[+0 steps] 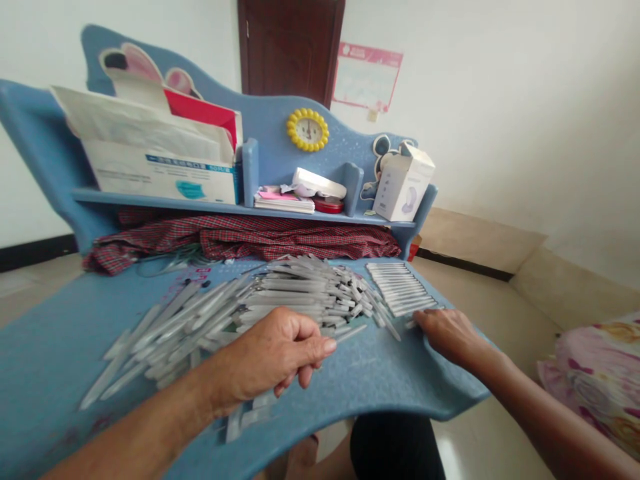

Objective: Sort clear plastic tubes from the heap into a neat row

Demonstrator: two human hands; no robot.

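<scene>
My left hand (283, 350) is closed in a pinch above the front of a large heap of slim, whitish pens (295, 293). A pale stick (353, 333) shows just past its thumb tip; whether the fingers hold it I cannot tell. At the table's right side, my right hand (453, 333) has its fingers closed on a pen (411, 324), low at the near end of a neat row of pens (400, 287). The row's pens lie side by side, with dark tips toward the right. Fingers hide most of the held pen.
Loose pale strips (240, 420) lie at the blue table's (345, 390) front edge. Behind the heap, a red checked cloth (240, 237) is bunched under a shelf (200, 203). The shelf carries a mask box (165, 177) and a white carton (407, 187). Patterned bedding (600, 373) stands at right.
</scene>
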